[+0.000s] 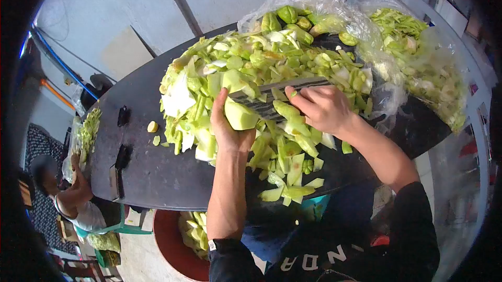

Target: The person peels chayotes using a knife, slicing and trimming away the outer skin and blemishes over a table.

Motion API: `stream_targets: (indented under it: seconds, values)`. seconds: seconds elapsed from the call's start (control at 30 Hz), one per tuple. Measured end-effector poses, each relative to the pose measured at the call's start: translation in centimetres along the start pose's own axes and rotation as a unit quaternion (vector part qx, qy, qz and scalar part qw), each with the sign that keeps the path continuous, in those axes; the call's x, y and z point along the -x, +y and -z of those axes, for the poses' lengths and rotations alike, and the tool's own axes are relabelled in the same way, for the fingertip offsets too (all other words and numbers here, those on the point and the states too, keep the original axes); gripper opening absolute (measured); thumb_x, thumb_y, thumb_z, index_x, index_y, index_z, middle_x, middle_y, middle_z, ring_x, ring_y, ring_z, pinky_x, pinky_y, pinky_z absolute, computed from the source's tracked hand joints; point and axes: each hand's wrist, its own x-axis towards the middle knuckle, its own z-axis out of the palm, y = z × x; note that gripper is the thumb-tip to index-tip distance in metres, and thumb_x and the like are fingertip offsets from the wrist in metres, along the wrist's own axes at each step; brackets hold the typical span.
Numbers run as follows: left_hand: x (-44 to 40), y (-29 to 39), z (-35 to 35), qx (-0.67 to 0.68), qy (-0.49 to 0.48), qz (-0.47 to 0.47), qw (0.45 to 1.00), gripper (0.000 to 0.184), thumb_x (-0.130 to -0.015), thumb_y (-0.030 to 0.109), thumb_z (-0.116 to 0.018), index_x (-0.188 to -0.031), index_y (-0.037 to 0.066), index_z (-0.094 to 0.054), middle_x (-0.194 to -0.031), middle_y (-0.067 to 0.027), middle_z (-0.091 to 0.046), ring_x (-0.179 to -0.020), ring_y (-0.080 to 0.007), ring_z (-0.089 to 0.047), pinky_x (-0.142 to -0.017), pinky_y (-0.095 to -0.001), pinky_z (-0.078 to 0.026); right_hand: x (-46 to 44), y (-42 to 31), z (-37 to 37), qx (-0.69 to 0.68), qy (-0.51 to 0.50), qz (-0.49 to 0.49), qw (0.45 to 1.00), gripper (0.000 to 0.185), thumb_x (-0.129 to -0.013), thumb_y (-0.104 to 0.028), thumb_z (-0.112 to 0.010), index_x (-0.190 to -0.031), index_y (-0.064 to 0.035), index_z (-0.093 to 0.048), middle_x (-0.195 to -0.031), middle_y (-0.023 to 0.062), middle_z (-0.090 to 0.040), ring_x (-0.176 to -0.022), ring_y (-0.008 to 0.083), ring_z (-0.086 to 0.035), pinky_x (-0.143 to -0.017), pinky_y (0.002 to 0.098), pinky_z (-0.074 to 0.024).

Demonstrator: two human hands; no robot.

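Note:
My left hand point(230, 130) is wrapped round a peeled pale green vegetable point(240, 114), low in the middle of the heap. My right hand point(321, 107) is closed on the right end of a long dark-and-light striped blade point(266, 96), which reaches left toward the vegetable. Green slices point(293, 117) lie just below the blade, close to my right fingers. A large heap of cut green pieces point(196, 104) surrounds both hands on the dark table.
Whole green vegetables point(287, 14) lie in clear plastic behind the heap. A plastic bag point(418, 67) of cut pieces stands right. The dark table point(157, 172) has a curved edge. Below is a red tub point(170, 248). Another person point(78, 198) sits at the left.

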Motion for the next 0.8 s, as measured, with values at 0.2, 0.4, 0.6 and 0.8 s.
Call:
stream_targets:
  seconds: [0.2,0.4,0.6,0.8]
  values:
    - [0.7,0.1,-0.2,-0.055,-0.068,0.046,0.995,0.045,-0.089,0.042,-0.055,-0.118,0.007,-0.056,-0.098,-0.0126,-0.064,-0.078,-0.0330,-0.063,-0.049,-0.0367,-0.049,0.3,1.4,0.2,0.019,-0.079,-0.111,0.991,0.041,-0.067,0.000,-0.066,-0.108,-0.0041,-0.066,-0.079,0.0082,-0.065,-0.067,0.0266,-0.066,-0.058,0.0369,-0.0545]
    - [0.0,-0.3,0.6,0.015,-0.002,0.055,0.998,0.047,-0.089,0.041,-0.055,-0.120,0.006,-0.057,-0.104,-0.0120,-0.065,-0.087,-0.0283,-0.065,-0.067,-0.0381,-0.053,-0.1,-0.2,1.1,-0.015,-0.007,0.000,1.000,0.024,-0.076,-0.008,-0.065,-0.100,-0.0075,-0.067,-0.073,0.0013,-0.063,-0.063,0.0191,-0.066,-0.052,0.0319,-0.0536]
    - [0.1,-0.4,1.2,0.052,-0.060,0.066,0.995,0.051,-0.090,0.043,-0.052,-0.125,0.005,-0.055,-0.106,-0.0168,-0.065,-0.084,-0.0325,-0.064,-0.066,-0.0405,-0.053,-0.1,-0.2,0.1,-0.022,-0.028,-0.034,0.999,0.040,-0.071,-0.003,-0.068,-0.111,-0.0044,-0.066,-0.076,0.0100,-0.063,-0.063,0.0257,-0.065,-0.055,0.0365,-0.0529]
    - [0.6,-0.2,0.5,0.022,-0.156,0.095,0.983,0.051,-0.089,0.048,-0.051,-0.119,0.008,-0.057,-0.099,-0.0161,-0.064,-0.070,-0.0291,-0.063,-0.043,-0.0322,-0.049,0.8,2.1,0.3,-0.014,-0.043,-0.137,0.990,0.039,-0.072,-0.003,-0.068,-0.111,-0.0050,-0.065,-0.080,0.0114,-0.065,-0.066,0.0320,-0.065,-0.059,0.0403,-0.0534]
